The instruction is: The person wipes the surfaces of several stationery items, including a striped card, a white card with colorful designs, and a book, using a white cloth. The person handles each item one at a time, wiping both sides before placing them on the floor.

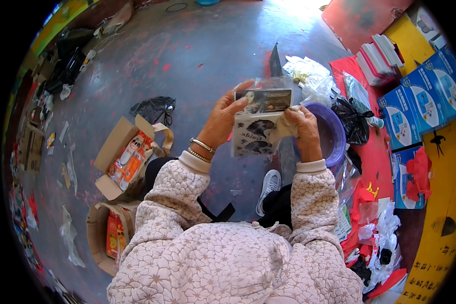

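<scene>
In front of me I hold a flat packet (pixel 258 134) in clear plastic. Its upper part is dark with a light border, and the lower part is white with black print and dark shapes. My left hand (pixel 222 117) grips the packet's upper left side, thumb lying on its front. At the right edge, my right hand (pixel 305 129) is closed on a pale crumpled cloth (pixel 287 124), which touches the packet's front. The right fingertips are partly hidden by the cloth. Just beyond my right hand stands a purple basin (pixel 338 134).
Cardboard boxes (pixel 111 144) with orange and red packages stand at my left, near a black plastic bag (pixel 154 107). To the right are white plastic bags (pixel 314 76), a black bag (pixel 350 121), blue-and-white boxes (pixel 410 116) and stacked books (pixel 377 61). Litter lies along the left wall.
</scene>
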